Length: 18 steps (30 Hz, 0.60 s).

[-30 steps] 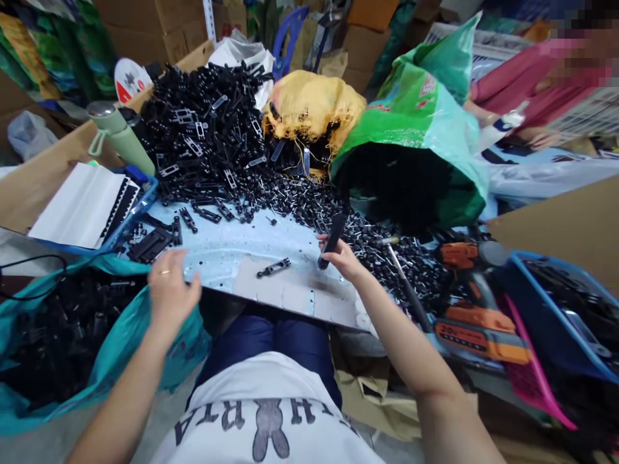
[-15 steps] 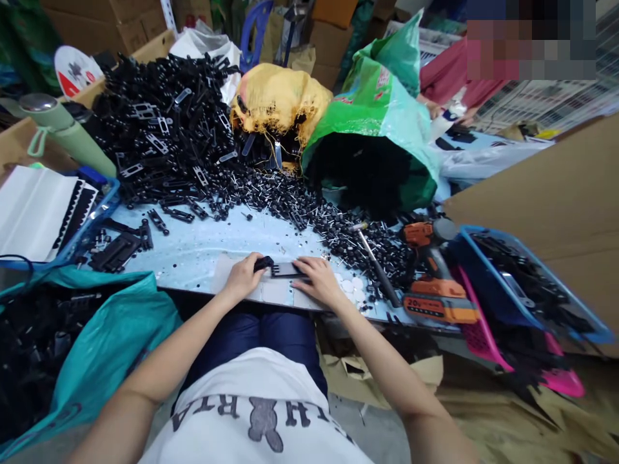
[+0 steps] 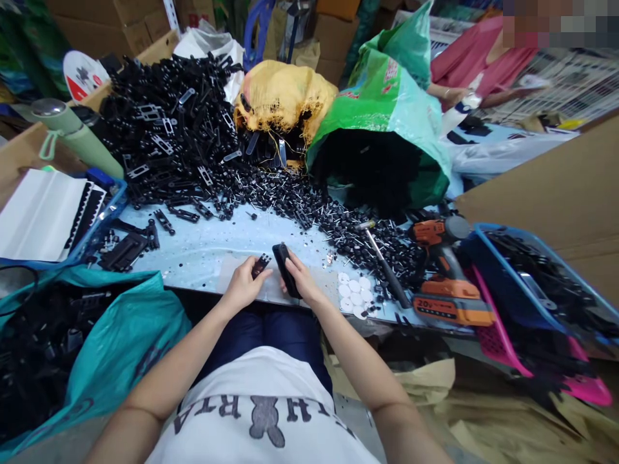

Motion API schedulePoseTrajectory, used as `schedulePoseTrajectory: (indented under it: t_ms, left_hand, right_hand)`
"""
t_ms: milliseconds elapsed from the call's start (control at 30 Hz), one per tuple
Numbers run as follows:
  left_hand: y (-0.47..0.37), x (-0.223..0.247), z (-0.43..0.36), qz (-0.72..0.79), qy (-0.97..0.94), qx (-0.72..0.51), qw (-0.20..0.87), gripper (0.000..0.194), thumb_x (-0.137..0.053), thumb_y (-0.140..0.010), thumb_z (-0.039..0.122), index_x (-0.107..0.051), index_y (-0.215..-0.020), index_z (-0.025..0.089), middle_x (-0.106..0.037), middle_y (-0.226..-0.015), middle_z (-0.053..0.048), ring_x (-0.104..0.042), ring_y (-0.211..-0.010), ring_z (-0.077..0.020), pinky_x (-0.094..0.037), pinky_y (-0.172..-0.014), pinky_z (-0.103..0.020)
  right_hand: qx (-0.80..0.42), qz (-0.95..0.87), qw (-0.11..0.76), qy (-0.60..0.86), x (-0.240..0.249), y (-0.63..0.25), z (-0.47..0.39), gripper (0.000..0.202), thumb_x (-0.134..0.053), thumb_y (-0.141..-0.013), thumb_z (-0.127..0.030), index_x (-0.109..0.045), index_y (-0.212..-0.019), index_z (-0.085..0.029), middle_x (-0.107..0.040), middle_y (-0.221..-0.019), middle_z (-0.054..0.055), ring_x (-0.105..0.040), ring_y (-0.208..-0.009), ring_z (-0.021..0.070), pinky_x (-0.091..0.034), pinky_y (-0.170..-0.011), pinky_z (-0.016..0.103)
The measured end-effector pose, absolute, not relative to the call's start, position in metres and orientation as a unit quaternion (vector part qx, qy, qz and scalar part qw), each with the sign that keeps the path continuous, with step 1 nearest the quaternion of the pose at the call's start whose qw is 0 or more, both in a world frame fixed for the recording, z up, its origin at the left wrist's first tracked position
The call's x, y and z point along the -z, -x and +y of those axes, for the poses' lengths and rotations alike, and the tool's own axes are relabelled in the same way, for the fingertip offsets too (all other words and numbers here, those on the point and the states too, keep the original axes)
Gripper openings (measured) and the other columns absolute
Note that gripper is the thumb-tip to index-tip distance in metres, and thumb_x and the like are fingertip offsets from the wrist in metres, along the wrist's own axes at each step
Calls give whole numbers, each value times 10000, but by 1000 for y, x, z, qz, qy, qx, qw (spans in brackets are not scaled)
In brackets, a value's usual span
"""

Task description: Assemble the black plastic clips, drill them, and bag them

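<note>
My left hand is closed on a small black hinge-like part, its pronged end sticking up past the fingers. Beside it my right hand grips a longer black plastic piece, tilted up on its edge. A narrow gap separates the two parts. Both hands are just above a clear sheet at the front edge of the blue-covered table. Right of my right hand lie several white discs.
A heap of black parts and scattered screws cover the back. A hammer, an orange cordless drill and a blue basket are on the right. A green sack lies open behind. Another person's arm shows at back right.
My right hand has lifted and turned the long black piece from lying flat to tilted upright. The left hand's part has come apart from it. The view has shifted slightly.
</note>
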<state>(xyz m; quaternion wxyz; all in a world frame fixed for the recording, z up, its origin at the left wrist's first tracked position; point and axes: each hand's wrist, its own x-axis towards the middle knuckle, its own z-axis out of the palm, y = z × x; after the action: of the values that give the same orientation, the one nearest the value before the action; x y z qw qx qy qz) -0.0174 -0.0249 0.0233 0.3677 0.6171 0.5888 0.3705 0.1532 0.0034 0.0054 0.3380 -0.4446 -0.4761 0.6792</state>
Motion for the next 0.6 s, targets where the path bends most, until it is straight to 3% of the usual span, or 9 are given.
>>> schedulePoseTrajectory:
  t_ms: [133,233,333,467,600]
  left_hand:
    - [18,-29,-29,609,-622,-354,343,271,-545,-811,369,-524,-1005,181,-605,-780,-2,-582,-718,-132,-448,-696,-248]
    - [18,-33,-32,625,-613,-358,324,300,-520,-828,357,-493,-1067,178,-621,-853,-29,-602,-785,-152,-463,-727,-269]
    - [18,-35,-33,593,-641,-356,332,277,-443,-873,340,-543,-1070,173,-629,-1006,-71,-607,-858,-167,-474,-764,-281]
    - [19,-34,-33,560,-634,-374,380,406,-399,-895,341,-492,-1254,178,-592,-1167,-95,-619,-864,-166,-494,-767,-289]
    - [22,-34,-30,544,-637,-391,382,390,-477,-862,334,-560,-1200,159,-620,-1098,-93,-575,-1000,-196,-446,-892,-322]
  right_hand:
    - [-740,-424,335,401,-6,-150,2,600,-582,-751,-517,-413,-1271,-270,-578,-699,-25,-573,-519,112,-468,-449,226]
    - [-742,-424,341,392,-7,-146,1,635,-589,-750,-515,-381,-1307,-292,-566,-694,-36,-563,-505,98,-471,-446,216]
    - [-728,-441,355,386,-8,-142,0,671,-607,-744,-501,-364,-1341,-317,-569,-758,-25,-570,-528,98,-490,-459,229]
    - [-702,-479,371,375,-10,-141,2,607,-561,-789,-497,-399,-1344,-310,-572,-785,-15,-567,-540,97,-503,-496,248]
    - [-628,-599,329,373,-18,-153,9,553,-561,-812,-447,-445,-1328,-286,-598,-822,-12,-523,-537,71,-494,-557,240]
